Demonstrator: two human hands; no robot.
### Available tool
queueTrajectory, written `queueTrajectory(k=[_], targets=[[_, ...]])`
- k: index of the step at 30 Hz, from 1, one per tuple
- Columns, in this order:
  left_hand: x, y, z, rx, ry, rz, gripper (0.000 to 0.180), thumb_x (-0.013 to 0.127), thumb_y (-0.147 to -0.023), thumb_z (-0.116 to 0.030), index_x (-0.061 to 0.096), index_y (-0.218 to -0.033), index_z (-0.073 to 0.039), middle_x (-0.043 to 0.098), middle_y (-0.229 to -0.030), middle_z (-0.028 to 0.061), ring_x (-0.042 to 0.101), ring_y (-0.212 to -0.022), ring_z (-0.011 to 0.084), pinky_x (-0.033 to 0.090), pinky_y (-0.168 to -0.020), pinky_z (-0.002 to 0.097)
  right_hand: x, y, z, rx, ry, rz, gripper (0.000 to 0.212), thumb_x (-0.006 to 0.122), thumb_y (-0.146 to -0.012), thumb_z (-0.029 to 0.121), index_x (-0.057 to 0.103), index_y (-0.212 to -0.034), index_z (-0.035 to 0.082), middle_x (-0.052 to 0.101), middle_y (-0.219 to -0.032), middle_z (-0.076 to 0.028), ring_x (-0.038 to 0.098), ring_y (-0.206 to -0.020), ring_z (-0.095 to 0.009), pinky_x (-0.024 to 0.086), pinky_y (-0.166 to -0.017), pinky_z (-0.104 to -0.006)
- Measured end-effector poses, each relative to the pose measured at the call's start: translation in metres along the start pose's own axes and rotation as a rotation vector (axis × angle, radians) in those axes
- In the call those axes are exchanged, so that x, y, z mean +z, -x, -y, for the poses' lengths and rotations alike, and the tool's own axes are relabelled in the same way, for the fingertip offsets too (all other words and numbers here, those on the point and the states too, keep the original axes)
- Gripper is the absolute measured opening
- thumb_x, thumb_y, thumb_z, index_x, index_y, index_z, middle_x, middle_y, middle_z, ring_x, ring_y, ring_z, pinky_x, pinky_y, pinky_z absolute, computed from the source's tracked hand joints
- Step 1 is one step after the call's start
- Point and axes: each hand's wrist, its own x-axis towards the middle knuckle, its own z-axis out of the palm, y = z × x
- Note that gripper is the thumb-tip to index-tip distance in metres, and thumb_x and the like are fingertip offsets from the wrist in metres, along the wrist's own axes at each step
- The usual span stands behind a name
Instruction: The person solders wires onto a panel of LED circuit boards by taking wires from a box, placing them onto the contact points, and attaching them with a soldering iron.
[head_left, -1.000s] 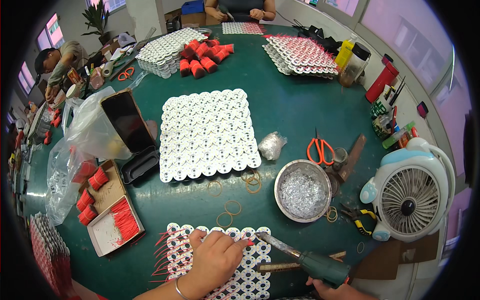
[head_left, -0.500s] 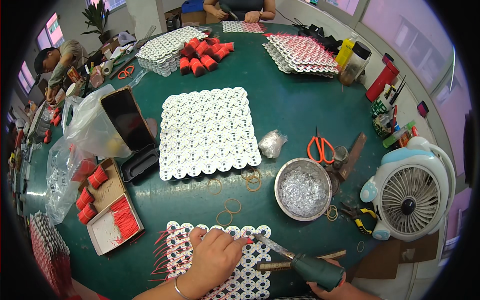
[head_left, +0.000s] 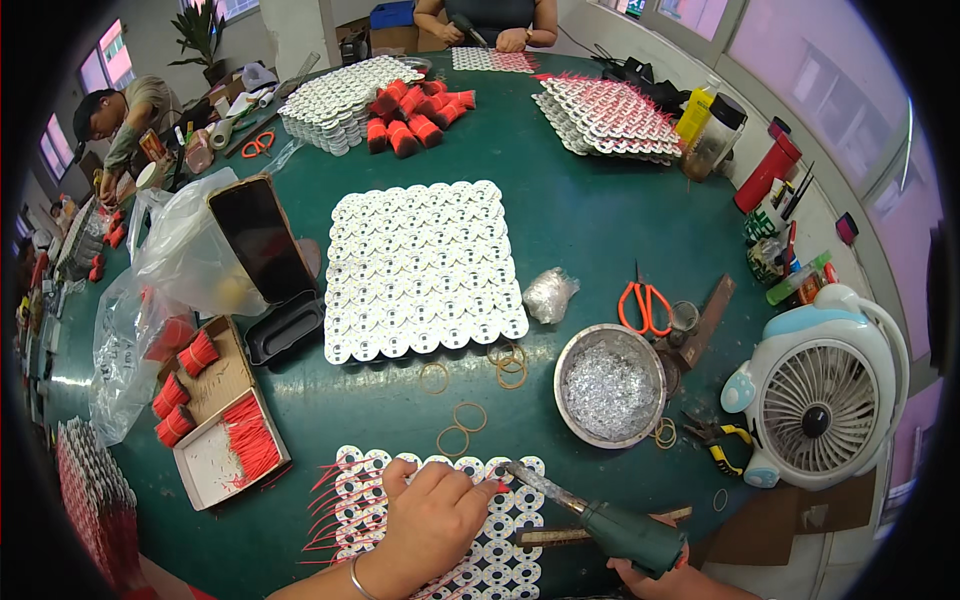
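A panel of round white circuit boards (head_left: 497,551) lies at the near edge of the table, with thin red wires (head_left: 322,505) sticking out on its left side. My left hand (head_left: 432,515) rests over the panel, its fingers closed on a red wire (head_left: 502,488) whose end shows at the fingertips. My right hand (head_left: 650,580), partly cut off by the lower edge, grips a green-handled soldering iron (head_left: 630,537). The iron's tip is at a board in the panel's far row, close beside my left fingertips. A narrow strip (head_left: 555,537) lies under the iron.
A metal bowl of silvery bits (head_left: 610,385), pliers (head_left: 722,445) and a fan (head_left: 815,420) stand right. Ahead is a larger stack of white panels (head_left: 425,270). Left are a box of red wires (head_left: 205,480) and a phone (head_left: 260,240). Two other people work at the far side.
The whole view has shifted slightly. The iron's tip has moved a little toward the panel's far edge; my left hand keeps nearly the same pose.
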Motion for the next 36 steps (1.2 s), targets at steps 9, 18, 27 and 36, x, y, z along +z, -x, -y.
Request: queueTrajectory(k=[9, 18, 27, 36], targets=[[-0.006, -0.005, -0.003, 0.009, -0.015, 0.04, 0.017, 0.064, -0.07, -0.014, 0.068, -0.086, -0.016, 0.051, -0.071, -0.0043, 0.052, -0.076, 0.0134, 0.029, -0.079, 0.0394, 0.001, -0.001, 0.001, 0.025, 0.023, 0.026, 0.022, 0.068, -0.077, 0.009, 0.064, -0.096, -0.001, 0.066, -0.094, -0.018, 0.063, -0.087, -0.036, 0.049, -0.081, -0.0414], [-0.004, -0.004, -0.003, 0.02, -0.016, 0.007, 0.017, 0.072, -0.064, -0.013, 0.067, -0.079, -0.018, 0.052, -0.068, -0.006, 0.052, -0.073, 0.0126, 0.029, -0.075, 0.0399, -0.001, 0.004, 0.003, 0.209, -0.347, -0.092, 0.032, 0.063, -0.087, 0.018, 0.059, -0.11, -0.004, 0.063, -0.075, -0.011, 0.059, -0.058, -0.019, 0.047, -0.059, -0.0313], [-0.039, 0.011, 0.005, -0.034, -0.088, 0.098, 0.019, 0.064, -0.068, -0.01, 0.067, -0.087, -0.013, 0.057, -0.076, -0.0018, 0.054, -0.079, 0.0167, 0.034, -0.081, 0.038, -0.005, 0.036, -0.005, 0.263, -0.462, -0.149, 0.045, 0.062, -0.088, 0.022, 0.052, -0.121, -0.007, 0.065, -0.094, -0.014, 0.058, -0.06, -0.017, 0.048, -0.057, -0.0282], [-0.021, 0.014, -0.016, -0.1, -0.065, 0.009, 0.017, 0.064, -0.069, -0.013, 0.067, -0.085, -0.016, 0.056, -0.075, -0.0051, 0.054, -0.08, 0.0135, 0.03, -0.081, 0.0399, -0.002, 0.044, -0.017, 0.182, -0.363, -0.098, 0.041, 0.061, -0.088, 0.019, 0.054, -0.119, -0.007, 0.065, -0.088, -0.012, 0.059, -0.061, -0.016, 0.048, -0.057, -0.0281]])
